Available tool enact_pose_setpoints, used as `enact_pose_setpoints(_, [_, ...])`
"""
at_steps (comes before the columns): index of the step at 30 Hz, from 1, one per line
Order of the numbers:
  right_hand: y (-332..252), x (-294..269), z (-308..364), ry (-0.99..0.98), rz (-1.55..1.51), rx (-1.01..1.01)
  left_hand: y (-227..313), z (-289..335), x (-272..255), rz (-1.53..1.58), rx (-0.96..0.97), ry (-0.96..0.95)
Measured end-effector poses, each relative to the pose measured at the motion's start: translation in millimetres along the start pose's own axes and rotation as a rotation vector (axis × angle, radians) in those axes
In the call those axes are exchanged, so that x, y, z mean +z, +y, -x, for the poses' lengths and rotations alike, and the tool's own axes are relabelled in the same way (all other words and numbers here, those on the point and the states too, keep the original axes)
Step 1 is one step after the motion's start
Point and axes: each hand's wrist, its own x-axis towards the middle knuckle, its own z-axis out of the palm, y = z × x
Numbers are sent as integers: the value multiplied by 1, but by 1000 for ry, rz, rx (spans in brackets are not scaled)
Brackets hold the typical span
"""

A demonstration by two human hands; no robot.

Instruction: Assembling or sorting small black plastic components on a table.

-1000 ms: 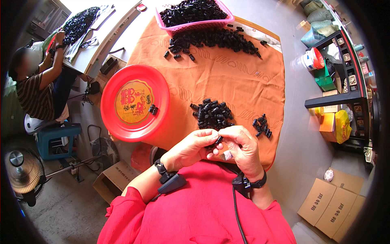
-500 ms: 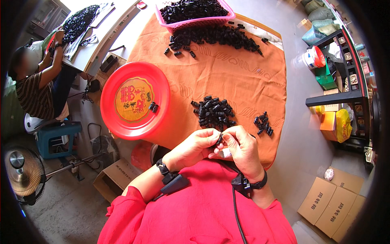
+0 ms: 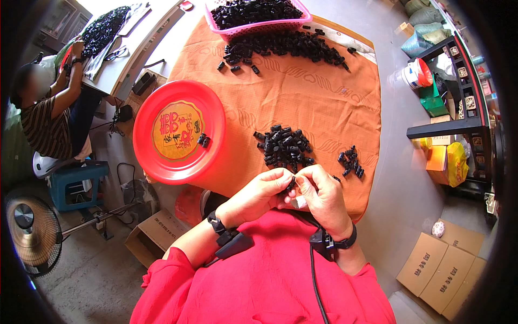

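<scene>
At the table's near edge my left hand [image 3: 274, 189] pinches a small black plastic part [image 3: 292, 183] between thumb and fingers. My right hand [image 3: 321, 197] meets it there, thumb and forefinger closed at the part's upper end; whether a second small piece sits in that pinch is hidden. A heap of black plastic parts [image 3: 283, 147] lies on the orange tablecloth [image 3: 324, 116] just beyond my hands. To its right is a smaller group of thinner black pieces [image 3: 352, 162]. The red plastic tray [image 3: 217, 116] at the left holds a couple of the black parts [image 3: 203, 140].
A pink basket [image 3: 259, 24] full of black parts stands at the far edge, with a long pile [image 3: 286, 48] before it. Another person [image 3: 51, 108] works at a white table on the left. A fan [image 3: 32, 232], cardboard boxes [image 3: 440, 270] and a dark shelf [image 3: 448, 129] surround the table.
My hands stay together on the small black part, with only slight finger movement. The view has shifted a little; the piles and tray look the same.
</scene>
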Motion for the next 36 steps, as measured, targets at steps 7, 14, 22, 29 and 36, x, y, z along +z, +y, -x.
enact_pose_setpoints(7, [-14, -2, 0, -65, 73, -26, 2, 0, 2, 75, -16, 65])
enact_pose_setpoints(14, [-11, 0, 0, -32, 214, -95, -4, -3, -6, 75, -28, 48])
enact_pose_setpoints(22, [-8, 2, 1, -38, 187, -98, -8, -2, -7, 46, -1, 46])
enact_pose_setpoints(29, [-13, 1, -1, -60, 148, -75, -10, -2, -6, 36, 15, 74])
enact_pose_setpoints(36, [-17, 2, -2, -76, 157, -54, -10, 0, -3, 43, 44, 79])
